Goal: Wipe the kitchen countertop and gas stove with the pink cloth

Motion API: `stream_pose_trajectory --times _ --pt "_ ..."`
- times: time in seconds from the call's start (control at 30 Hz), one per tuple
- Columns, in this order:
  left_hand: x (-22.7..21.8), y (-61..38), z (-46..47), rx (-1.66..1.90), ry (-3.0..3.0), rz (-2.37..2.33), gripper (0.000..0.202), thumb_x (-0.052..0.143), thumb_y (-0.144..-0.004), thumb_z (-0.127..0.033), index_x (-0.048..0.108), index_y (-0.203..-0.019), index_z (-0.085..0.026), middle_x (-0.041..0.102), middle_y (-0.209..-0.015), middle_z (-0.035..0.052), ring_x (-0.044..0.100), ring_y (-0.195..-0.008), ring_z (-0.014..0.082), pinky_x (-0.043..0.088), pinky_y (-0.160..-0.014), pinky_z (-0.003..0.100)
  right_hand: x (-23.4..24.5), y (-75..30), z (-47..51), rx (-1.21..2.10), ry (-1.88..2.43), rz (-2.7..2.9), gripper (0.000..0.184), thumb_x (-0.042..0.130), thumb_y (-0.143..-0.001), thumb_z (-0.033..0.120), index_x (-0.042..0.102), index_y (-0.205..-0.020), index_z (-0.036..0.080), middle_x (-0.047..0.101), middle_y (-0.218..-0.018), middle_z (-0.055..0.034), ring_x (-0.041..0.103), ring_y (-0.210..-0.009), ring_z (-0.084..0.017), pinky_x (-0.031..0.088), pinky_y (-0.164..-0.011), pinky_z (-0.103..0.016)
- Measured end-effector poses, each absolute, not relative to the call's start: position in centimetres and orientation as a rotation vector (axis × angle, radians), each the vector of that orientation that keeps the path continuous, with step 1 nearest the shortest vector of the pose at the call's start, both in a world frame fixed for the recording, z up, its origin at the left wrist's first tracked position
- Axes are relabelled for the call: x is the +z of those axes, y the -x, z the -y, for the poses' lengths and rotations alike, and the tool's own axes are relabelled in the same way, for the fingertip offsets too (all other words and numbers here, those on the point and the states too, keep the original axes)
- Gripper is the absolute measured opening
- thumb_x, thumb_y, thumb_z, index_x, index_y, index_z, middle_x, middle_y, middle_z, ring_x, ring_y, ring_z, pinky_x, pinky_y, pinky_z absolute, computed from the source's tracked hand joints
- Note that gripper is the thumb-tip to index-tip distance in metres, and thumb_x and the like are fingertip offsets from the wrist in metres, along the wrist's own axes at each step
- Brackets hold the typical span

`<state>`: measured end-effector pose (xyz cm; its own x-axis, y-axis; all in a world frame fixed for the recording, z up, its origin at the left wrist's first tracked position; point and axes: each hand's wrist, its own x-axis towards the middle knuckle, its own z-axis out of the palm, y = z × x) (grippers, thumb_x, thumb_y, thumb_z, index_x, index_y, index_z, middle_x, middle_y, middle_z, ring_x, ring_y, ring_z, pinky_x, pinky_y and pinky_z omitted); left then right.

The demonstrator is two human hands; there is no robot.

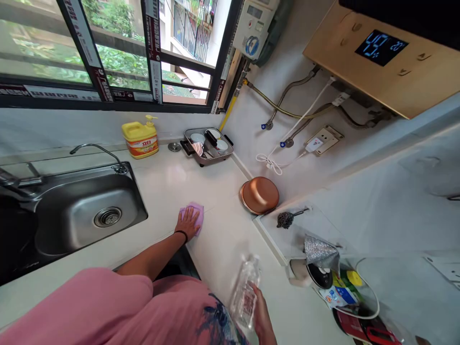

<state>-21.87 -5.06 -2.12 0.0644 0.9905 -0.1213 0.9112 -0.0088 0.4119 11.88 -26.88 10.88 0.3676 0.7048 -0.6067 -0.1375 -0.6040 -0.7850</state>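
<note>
My left hand [187,223] lies flat with spread fingers on a pink-purple cloth [198,213], pressing it against the white countertop [161,191]. A dark beaded band circles that wrist. Close to my body, my right hand [261,309] is closed around the side of a clear plastic bottle [247,287]. The bottle is tilted over the counter and looks slightly blurred; its contents are hard to make out.
At left is a steel sink [72,211] with a faucet. A yellow detergent jug [141,139], an electric pan [209,146] holding dishes, and a copper-coloured pot [264,194] line the wall. A steel-wool scrubber [285,219] hangs at right, above a kettle [319,275].
</note>
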Motion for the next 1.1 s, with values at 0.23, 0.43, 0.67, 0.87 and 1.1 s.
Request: stream_pose_trajectory --times 0.23,0.43,0.67,0.87,1.1 --pt "-2.2 22.0 5.1 0.268 -2.003 -1.914 0.071 0.040 -0.101 -0.048 0.031 -0.166 -0.019 0.011 -0.178 0.0133 0.001 -0.164 0.0343 -0.003 -0.127 0.060 11.3 -8.7 20.0 1.598 1.768 0.744 0.063 0.083 -0.057 0.073 0.067 -0.092 0.023 0.066 -0.071 0.0020 0.057 -0.066 -0.017 0.043 -0.064 -0.029" --pt "-2.3 22.1 5.0 0.253 -1.995 -1.928 0.073 0.043 -0.099 -0.050 0.030 -0.166 -0.023 0.012 -0.178 0.0112 0.001 -0.164 0.0326 -0.001 -0.129 0.059 8.7 -11.3 22.9 1.462 1.783 0.718 0.067 0.083 -0.058 0.073 0.069 -0.101 0.023 0.070 -0.083 -0.0002 0.062 -0.074 -0.020 0.049 -0.067 -0.032" --pt "-2.1 21.7 4.9 0.206 -1.961 -1.970 0.072 0.041 -0.101 -0.049 0.029 -0.167 -0.021 0.009 -0.178 0.0120 -0.002 -0.164 0.0337 0.001 -0.129 0.061 4.4 -19.7 32.5 0.849 1.923 0.515 0.090 0.078 -0.060 0.073 0.060 -0.133 0.023 0.074 -0.111 -0.0050 0.069 -0.105 -0.028 0.058 -0.088 -0.038" --pt "-0.6 15.9 5.9 0.183 -2.005 -1.886 0.071 0.040 -0.103 -0.039 0.024 -0.167 -0.011 0.005 -0.177 0.0194 -0.005 -0.163 0.0395 0.000 -0.126 0.068 2.2 -24.0 39.4 0.270 1.922 0.371 0.101 0.079 -0.062 0.071 0.046 -0.143 0.020 0.064 -0.136 -0.0137 0.064 -0.125 -0.033 0.058 -0.102 -0.045" --pt "-1.2 3.9 14.3 0.093 -2.403 -1.129 0.074 0.051 -0.097 -0.051 0.033 -0.165 -0.027 0.018 -0.177 0.0105 0.007 -0.164 0.0348 0.006 -0.129 0.062 1.2 -25.2 42.5 0.056 1.859 0.243 0.096 0.077 -0.066 0.069 0.036 -0.145 0.032 0.056 -0.146 -0.0153 0.056 -0.137 -0.040 0.058 -0.103 -0.059"
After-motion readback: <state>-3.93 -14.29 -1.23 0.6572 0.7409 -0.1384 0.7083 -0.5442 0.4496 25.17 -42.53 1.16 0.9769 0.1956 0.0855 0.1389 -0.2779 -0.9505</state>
